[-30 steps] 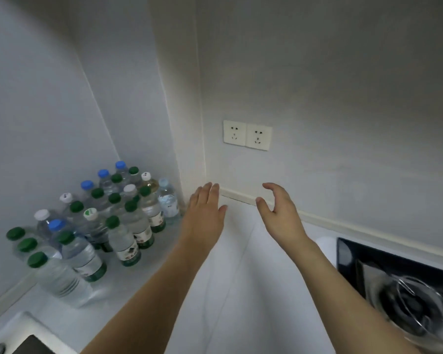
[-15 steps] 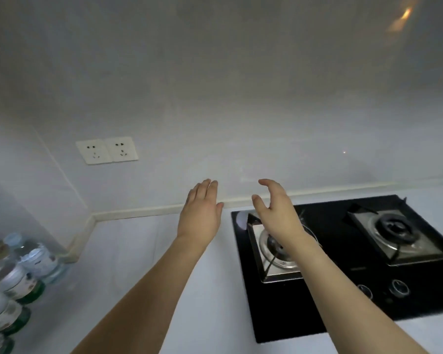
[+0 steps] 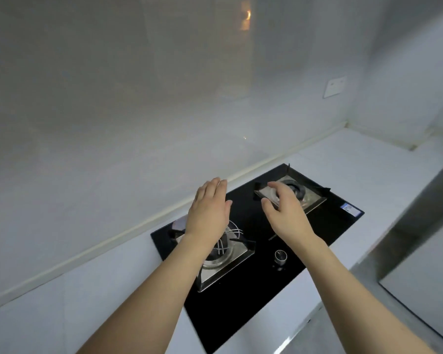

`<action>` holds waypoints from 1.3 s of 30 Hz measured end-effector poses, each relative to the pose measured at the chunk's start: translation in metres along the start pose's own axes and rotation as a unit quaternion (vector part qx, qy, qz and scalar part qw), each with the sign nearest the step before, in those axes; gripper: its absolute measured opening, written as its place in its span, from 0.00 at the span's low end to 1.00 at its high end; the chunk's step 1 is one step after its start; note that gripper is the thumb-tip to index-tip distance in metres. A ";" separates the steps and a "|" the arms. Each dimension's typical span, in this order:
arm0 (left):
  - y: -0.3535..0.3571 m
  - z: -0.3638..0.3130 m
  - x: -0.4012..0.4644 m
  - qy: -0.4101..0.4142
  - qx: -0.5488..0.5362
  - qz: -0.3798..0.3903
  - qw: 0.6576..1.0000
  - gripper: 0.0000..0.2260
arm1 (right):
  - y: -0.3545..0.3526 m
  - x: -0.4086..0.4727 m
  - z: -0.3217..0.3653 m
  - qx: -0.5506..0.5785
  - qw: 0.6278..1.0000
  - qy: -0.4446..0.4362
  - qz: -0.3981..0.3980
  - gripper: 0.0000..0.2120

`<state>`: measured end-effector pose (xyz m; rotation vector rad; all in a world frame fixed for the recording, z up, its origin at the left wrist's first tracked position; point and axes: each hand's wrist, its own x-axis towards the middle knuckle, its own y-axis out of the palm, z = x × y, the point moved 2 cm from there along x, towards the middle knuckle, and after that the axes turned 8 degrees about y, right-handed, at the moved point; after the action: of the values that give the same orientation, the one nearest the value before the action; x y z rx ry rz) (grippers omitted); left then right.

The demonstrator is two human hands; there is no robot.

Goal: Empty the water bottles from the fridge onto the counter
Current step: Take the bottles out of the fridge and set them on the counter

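Observation:
My left hand (image 3: 209, 210) hovers palm down above the left burner of a black gas hob (image 3: 256, 241), fingers straight and holding nothing. My right hand (image 3: 285, 209) is beside it over the hob's middle, fingers loosely curved and apart, also holding nothing. The white counter (image 3: 87, 297) stretches left and right of the hob. No water bottles are in view. A grey appliance side with a glossy white front (image 3: 425, 264) rises at the right edge; I cannot tell whether it is the fridge.
The hob has two steel burners (image 3: 296, 194) and a round knob (image 3: 280, 256) near its front. White tiled walls enclose the counter at the back and right. A wall socket (image 3: 335, 86) sits high on the back wall, right of centre.
The view has swung right: the cluster of bottles on the left counter has left the frame, and the hob and the grey appliance have come in. Both hands stay open and empty.

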<state>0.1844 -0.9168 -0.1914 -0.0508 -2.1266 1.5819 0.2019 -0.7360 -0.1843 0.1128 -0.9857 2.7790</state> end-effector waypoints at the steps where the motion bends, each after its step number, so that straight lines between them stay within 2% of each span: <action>1: 0.004 -0.008 0.008 0.015 -0.004 -0.001 1.000 0.23 | -0.007 0.001 -0.007 -0.007 1.000 0.006 -0.010 0.22; 13: 0.045 -0.056 0.071 0.077 -0.038 0.015 0.996 0.22 | -0.057 0.027 -0.056 -0.015 0.997 0.059 -0.056 0.19; 20: 0.074 -0.118 0.110 0.094 -0.054 0.021 0.994 0.23 | -0.119 0.044 -0.108 -0.019 0.992 0.091 -0.085 0.21; 39: 0.181 -0.423 0.202 0.215 -0.106 0.042 0.970 0.22 | -0.370 0.037 -0.304 -0.026 0.967 0.163 -0.194 0.20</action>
<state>0.1300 -0.4172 -0.1950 -0.5124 -1.9525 1.2408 0.2392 -0.2568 -0.1873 -0.1416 -0.8445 2.3171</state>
